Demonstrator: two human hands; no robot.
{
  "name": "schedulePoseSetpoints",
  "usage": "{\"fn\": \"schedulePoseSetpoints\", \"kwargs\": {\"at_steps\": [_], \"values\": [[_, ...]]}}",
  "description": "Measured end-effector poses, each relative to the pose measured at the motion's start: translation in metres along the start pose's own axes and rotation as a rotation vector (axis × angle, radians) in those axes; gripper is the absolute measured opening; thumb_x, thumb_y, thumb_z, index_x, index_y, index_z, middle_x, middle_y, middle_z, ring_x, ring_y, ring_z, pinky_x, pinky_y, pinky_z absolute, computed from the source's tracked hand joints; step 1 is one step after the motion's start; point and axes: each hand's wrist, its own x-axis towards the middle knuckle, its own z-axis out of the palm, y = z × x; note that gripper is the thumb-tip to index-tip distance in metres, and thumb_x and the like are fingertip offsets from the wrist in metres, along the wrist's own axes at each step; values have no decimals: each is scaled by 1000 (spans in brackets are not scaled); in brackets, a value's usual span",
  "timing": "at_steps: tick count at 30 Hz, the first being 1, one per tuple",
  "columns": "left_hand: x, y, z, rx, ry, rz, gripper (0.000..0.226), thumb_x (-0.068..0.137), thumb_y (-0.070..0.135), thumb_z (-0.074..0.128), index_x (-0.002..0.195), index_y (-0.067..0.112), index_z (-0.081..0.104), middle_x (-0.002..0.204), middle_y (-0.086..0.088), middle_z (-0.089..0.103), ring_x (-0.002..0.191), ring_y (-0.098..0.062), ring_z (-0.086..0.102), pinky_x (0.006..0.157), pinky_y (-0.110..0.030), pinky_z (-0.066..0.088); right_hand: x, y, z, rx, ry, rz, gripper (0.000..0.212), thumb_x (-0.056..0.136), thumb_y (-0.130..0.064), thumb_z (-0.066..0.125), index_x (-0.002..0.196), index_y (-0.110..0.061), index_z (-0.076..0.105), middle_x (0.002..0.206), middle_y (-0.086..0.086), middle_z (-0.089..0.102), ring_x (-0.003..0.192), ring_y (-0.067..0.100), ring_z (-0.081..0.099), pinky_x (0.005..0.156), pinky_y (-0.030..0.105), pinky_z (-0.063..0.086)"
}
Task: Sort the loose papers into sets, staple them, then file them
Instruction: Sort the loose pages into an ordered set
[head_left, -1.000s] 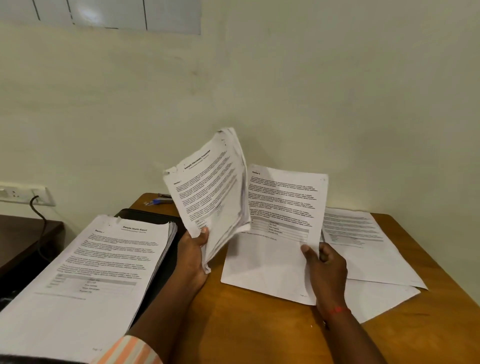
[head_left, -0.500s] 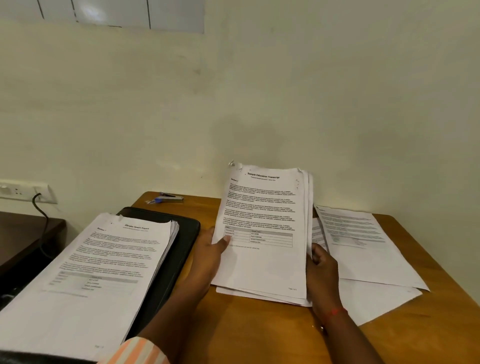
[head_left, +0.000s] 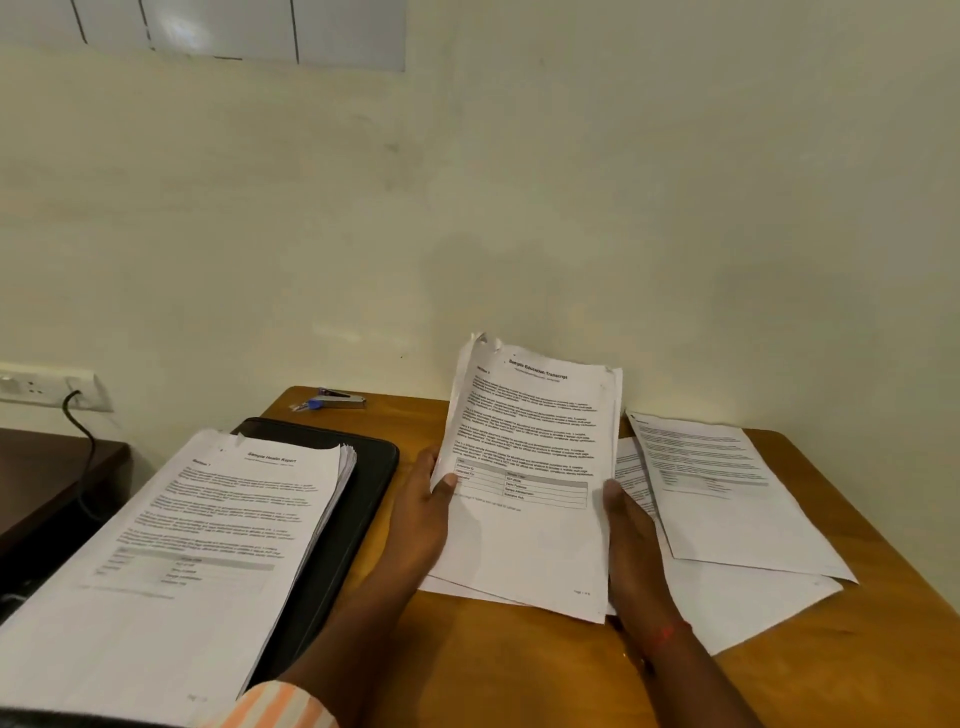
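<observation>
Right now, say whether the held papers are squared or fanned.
Nearly squared: stack held between left hand and right hand; bottom sheets peek out.

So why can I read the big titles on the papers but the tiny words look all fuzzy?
In the head view, the bold title on the held papers is readable, the small print too fine and soft; the pile on the left blurs and stretches toward the frame's edge, likely the wide lens; a pale glare sits on the wall panel up top.
</observation>
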Motion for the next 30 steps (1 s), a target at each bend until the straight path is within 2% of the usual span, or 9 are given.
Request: {"fn": "schedulePoseSetpoints", "kwargs": {"at_steps": [1, 3, 5, 7, 11, 14, 20, 25, 30], "values": [[-2, 2, 1, -4, 7, 33, 34, 106, 17, 50, 116, 50, 49, 119, 17, 63, 115, -14, 64, 82, -25, 58, -1, 0, 1, -60, 4, -37, 25, 101, -32, 55, 125, -31, 62, 117, -11, 73, 109, 11, 68, 84, 24, 58], [-6, 7, 1, -15, 24, 103, 38, 106, 20, 52, 118, 56, 49, 121, 18, 63, 115, -13, 65, 87, -31, 60, -3, -2, 3, -156, 48, -115, 32, 97, -19, 64, 122, -38, 59, 116, -18, 70, 110, 4, 65, 83, 18, 55], [-9, 11, 0, -37, 27, 165, 38, 104, 24, 54, 121, 58, 48, 123, 17, 64, 114, -15, 67, 88, -38, 61, -8, -9, 6, -149, 104, -180, 39, 96, -16, 65, 120, -45, 56, 116, -22, 67, 109, -6, 62, 87, 17, 52], [-12, 16, 0, -61, 20, 205, 33, 104, 27, 53, 125, 51, 47, 126, 10, 64, 112, -18, 69, 85, -43, 63, -12, -18, 8, -124, 116, -235, 37, 97, -16, 63, 115, -46, 54, 116, -24, 64, 105, -12, 61, 77, 12, 54], [-15, 19, 0, -103, 27, 230, 35, 103, 30, 50, 137, 35, 46, 128, 6, 64, 116, -18, 67, 89, -45, 61, -16, -24, 11, -96, 94, -246, 27, 97, -27, 60, 113, -45, 48, 119, -20, 58, 103, 4, 63, 67, 15, 57], [-15, 18, 1, -120, 47, 247, 29, 104, 35, 49, 133, 37, 47, 125, 10, 65, 115, -17, 66, 89, -43, 61, -17, -24, 13, -120, 90, -211, 32, 89, -40, 59, 115, -49, 41, 120, -21, 54, 105, 7, 60, 64, 14, 57], [-12, 13, 7, -175, 43, 168, 22, 103, 36, 50, 122, 26, 50, 120, -4, 67, 108, -28, 70, 84, -56, 60, -15, -22, 11, -92, 83, -201, 24, 101, -22, 55, 111, -41, 44, 116, -27, 53, 96, -4, 59, 60, 8, 51], [-9, 9, 8, -154, 84, 110, 23, 104, 34, 50, 114, 13, 53, 115, -6, 71, 103, -27, 73, 81, -52, 62, -17, -19, 14, -133, 84, -195, 28, 102, -20, 52, 113, -45, 46, 115, -28, 53, 95, -19, 57, 62, 5, 50], [-10, 5, 6, -153, 98, 92, 26, 105, 34, 48, 113, 10, 55, 111, -4, 72, 98, -26, 74, 80, -53, 62, -15, -14, 13, -133, 86, -169, 28, 102, -22, 53, 113, -46, 46, 117, -29, 53, 101, -6, 57, 62, 9, 52]]}}
